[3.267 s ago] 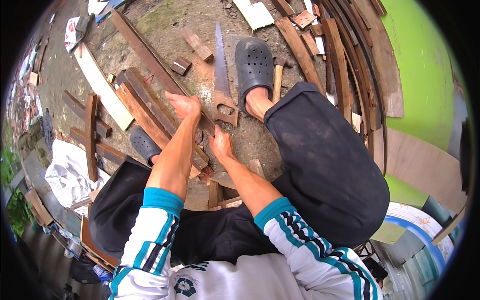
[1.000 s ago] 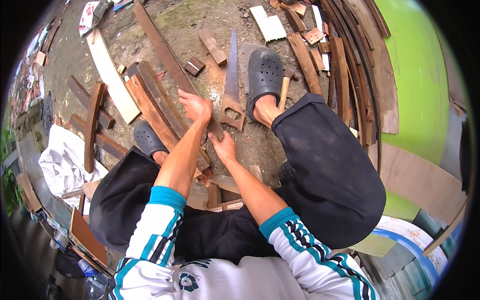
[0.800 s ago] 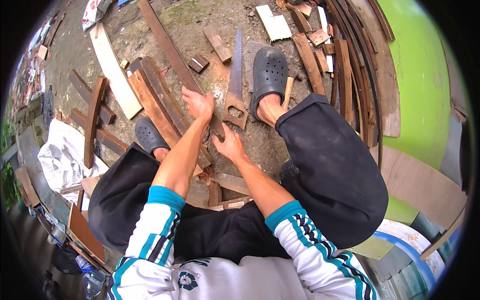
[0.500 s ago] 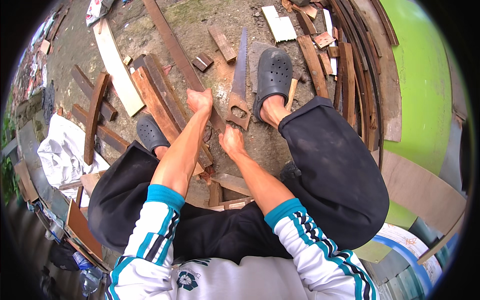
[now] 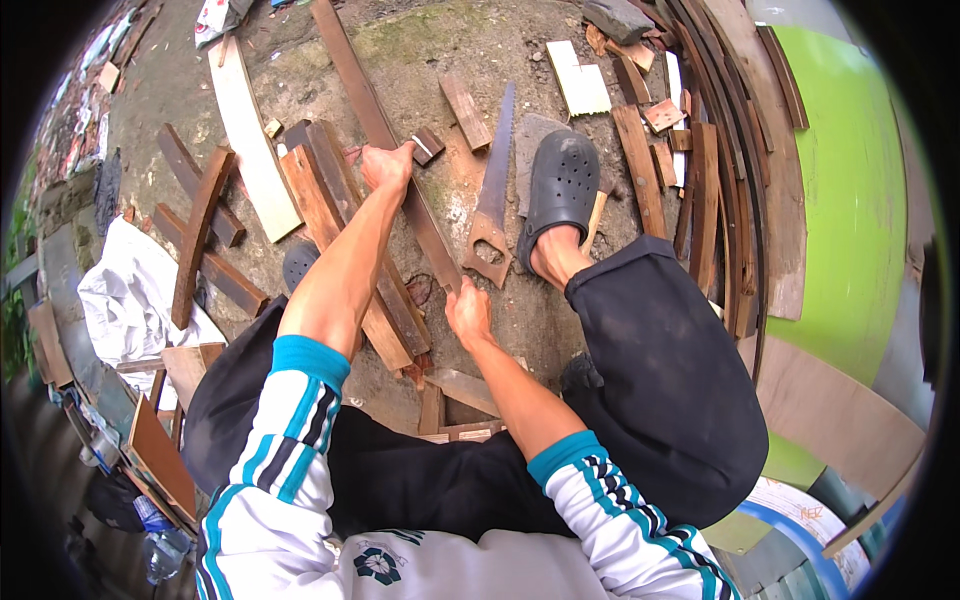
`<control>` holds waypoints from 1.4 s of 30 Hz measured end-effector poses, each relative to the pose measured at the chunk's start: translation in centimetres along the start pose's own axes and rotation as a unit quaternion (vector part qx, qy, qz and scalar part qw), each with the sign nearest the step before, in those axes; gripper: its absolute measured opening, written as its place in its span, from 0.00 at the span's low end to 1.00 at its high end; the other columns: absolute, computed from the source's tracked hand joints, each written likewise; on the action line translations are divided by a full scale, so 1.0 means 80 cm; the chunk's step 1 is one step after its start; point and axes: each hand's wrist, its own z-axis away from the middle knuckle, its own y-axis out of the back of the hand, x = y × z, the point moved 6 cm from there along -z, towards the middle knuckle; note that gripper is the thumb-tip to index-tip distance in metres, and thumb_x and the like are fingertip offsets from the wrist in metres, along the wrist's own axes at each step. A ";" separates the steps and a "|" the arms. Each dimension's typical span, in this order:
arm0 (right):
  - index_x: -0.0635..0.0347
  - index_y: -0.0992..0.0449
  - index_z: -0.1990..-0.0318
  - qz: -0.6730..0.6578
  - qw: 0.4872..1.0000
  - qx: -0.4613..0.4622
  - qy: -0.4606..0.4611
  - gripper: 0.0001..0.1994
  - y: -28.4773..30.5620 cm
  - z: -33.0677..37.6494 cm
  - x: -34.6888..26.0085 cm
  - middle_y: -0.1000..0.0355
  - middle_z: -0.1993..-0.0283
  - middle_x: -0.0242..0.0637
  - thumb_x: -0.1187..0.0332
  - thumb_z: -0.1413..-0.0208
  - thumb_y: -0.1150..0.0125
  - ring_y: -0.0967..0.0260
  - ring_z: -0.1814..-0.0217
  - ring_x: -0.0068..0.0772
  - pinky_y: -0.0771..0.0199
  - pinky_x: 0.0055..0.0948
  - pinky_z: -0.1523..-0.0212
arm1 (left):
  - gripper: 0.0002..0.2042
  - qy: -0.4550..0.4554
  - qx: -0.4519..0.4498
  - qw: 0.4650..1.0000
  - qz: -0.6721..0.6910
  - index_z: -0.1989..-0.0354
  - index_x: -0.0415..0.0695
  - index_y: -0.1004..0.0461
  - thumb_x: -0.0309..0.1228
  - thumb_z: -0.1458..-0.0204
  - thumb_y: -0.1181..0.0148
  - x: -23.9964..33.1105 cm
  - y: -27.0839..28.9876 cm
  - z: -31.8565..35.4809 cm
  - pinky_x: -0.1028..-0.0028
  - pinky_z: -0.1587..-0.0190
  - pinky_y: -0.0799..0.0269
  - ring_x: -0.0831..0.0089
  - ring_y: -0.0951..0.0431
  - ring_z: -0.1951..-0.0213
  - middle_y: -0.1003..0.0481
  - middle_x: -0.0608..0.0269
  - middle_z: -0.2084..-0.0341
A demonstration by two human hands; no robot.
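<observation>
A long brown wooden strip point(image 5: 362, 90) slants from the far edge toward my body, just above the ground. My left hand point(image 5: 388, 168) grips it around its middle, with the thumb out along the right side. At the near end of the strip, my right hand point(image 5: 468, 312) is closed on it. A short dark wood block point(image 5: 427, 146) lies beside my left thumb; I cannot tell whether they touch. To the right of the strip, a handsaw point(image 5: 493, 190) with a wooden handle lies flat, its blade pointing away from me.
My right foot, in a dark clog point(image 5: 565, 175), stands beside the saw. Brown wood pieces point(image 5: 340, 190) lie left of the strip, near a pale board point(image 5: 248, 140) and a white cloth point(image 5: 140, 290). Long dark strips point(image 5: 735, 180) and a green panel point(image 5: 845, 180) line the right.
My left hand has moved farther up the strip, away from me, and its thumb now sticks out. My right hand keeps the near end. The whole view has shifted slightly.
</observation>
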 end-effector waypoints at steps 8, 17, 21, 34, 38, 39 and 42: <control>0.71 0.31 0.41 -0.004 1.000 0.018 0.017 0.25 -0.009 -0.002 0.007 0.24 0.64 0.63 0.67 0.46 0.42 0.23 0.60 0.60 0.23 0.47 0.57 | 0.28 -0.025 0.114 0.990 -0.074 0.42 0.43 0.47 0.29 0.48 0.38 0.023 -0.010 0.003 0.51 0.53 0.25 0.44 0.21 0.56 0.27 0.42 0.52; 0.69 0.30 0.42 -0.001 1.000 0.017 0.011 0.25 -0.001 -0.003 0.010 0.24 0.64 0.62 0.66 0.47 0.39 0.23 0.59 0.60 0.23 0.47 0.56 | 0.30 0.088 0.089 0.991 -0.044 0.45 0.40 0.45 0.37 0.52 0.37 0.014 -0.038 -0.025 0.54 0.49 0.26 0.46 0.22 0.51 0.27 0.41 0.51; 0.69 0.30 0.42 0.006 1.000 0.005 0.015 0.25 0.000 -0.001 0.005 0.24 0.64 0.61 0.66 0.47 0.39 0.23 0.59 0.60 0.23 0.47 0.56 | 0.33 0.092 0.113 0.989 -0.007 0.41 0.31 0.46 0.51 0.44 0.63 -0.007 -0.045 -0.044 0.55 0.46 0.28 0.44 0.22 0.52 0.25 0.36 0.58; 0.69 0.28 0.46 -0.029 0.999 0.013 -0.017 0.22 -0.003 -0.004 0.011 0.23 0.60 0.60 0.69 0.49 0.37 0.24 0.55 0.59 0.23 0.47 0.54 | 0.53 -0.172 -0.069 0.982 -0.036 0.29 0.37 0.74 0.46 0.49 0.38 -0.019 -0.007 0.078 0.50 0.42 0.33 0.34 0.29 0.47 0.42 0.29 0.39; 0.70 0.37 0.35 -0.147 0.985 -0.010 -0.094 0.32 -0.006 0.003 0.023 0.30 0.42 0.60 0.75 0.50 0.37 0.29 0.39 0.45 0.27 0.37 0.43 | 0.53 -0.192 -0.114 0.974 -0.029 0.29 0.38 0.78 0.46 0.47 0.40 -0.051 -0.012 0.134 0.49 0.42 0.34 0.32 0.29 0.47 0.44 0.27 0.37; 0.71 0.40 0.34 -0.285 0.950 -0.029 -0.123 0.33 -0.019 0.006 0.031 0.33 0.40 0.60 0.77 0.50 0.39 0.32 0.37 0.46 0.27 0.38 0.42 | 0.53 -0.194 -0.112 0.974 -0.017 0.29 0.39 0.78 0.46 0.46 0.41 -0.057 -0.013 0.135 0.49 0.41 0.34 0.32 0.30 0.46 0.45 0.28 0.36; 0.73 0.46 0.32 -0.569 0.802 -0.053 -0.176 0.34 -0.043 0.015 0.037 0.40 0.33 0.59 0.82 0.49 0.46 0.38 0.32 0.51 0.29 0.40 0.39 | 0.51 -0.194 -0.121 0.973 0.013 0.29 0.42 0.82 0.47 0.43 0.45 -0.070 -0.010 0.132 0.51 0.40 0.36 0.32 0.33 0.43 0.48 0.30 0.33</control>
